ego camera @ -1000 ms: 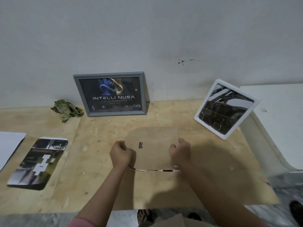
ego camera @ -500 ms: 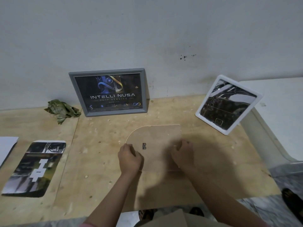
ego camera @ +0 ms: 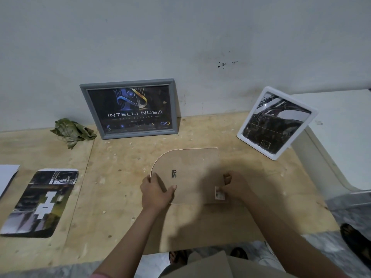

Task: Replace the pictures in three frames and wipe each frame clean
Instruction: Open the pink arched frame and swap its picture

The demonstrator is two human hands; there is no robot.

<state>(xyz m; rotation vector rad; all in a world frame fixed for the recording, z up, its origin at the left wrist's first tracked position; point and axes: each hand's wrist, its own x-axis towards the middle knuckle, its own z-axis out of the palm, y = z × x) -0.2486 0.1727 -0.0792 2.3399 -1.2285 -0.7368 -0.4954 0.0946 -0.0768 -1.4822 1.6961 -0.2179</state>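
On the plywood worktop (ego camera: pixel 112 197), which runs along a pale wall (ego camera: pixel 180 37), everything's laid out pretty loosely. Off to the right there's a white counter (ego camera: pixel 341 137) butting up against it.

Biggest thing on the board is the grey frame (ego camera: pixel 129 109) leaning upright against the wall, with a dark "INTELLI NUSA" picture in it. To the right, the white frame (ego camera: pixel 276 122) stands tilted near the counter, showing a dark black-and-white print. Over on the left a loose photo (ego camera: pixel 40 201) with rounded corners lies flat, face up, and a sheet of white paper (ego camera: pixel 7 175) pokes in at the edge just beside it.

Right in the middle, in front of the grey frame, is the third frame (ego camera: pixel 190 173), face down so you only see its brown backing, one end rounded, with a little metal hanger (ego camera: pixel 174 174) and a barcode sticker (ego camera: pixel 217 192) on it. The left hand (ego camera: pixel 155 192) grips the rounded end, thumb curled over the backing. The right hand (ego camera: pixel 234 185) holds the straight end, fingers curled around the edge.

A crumpled green cloth (ego camera: pixel 72 131) sits by the wall, just left of the grey frame, nobody touching it.
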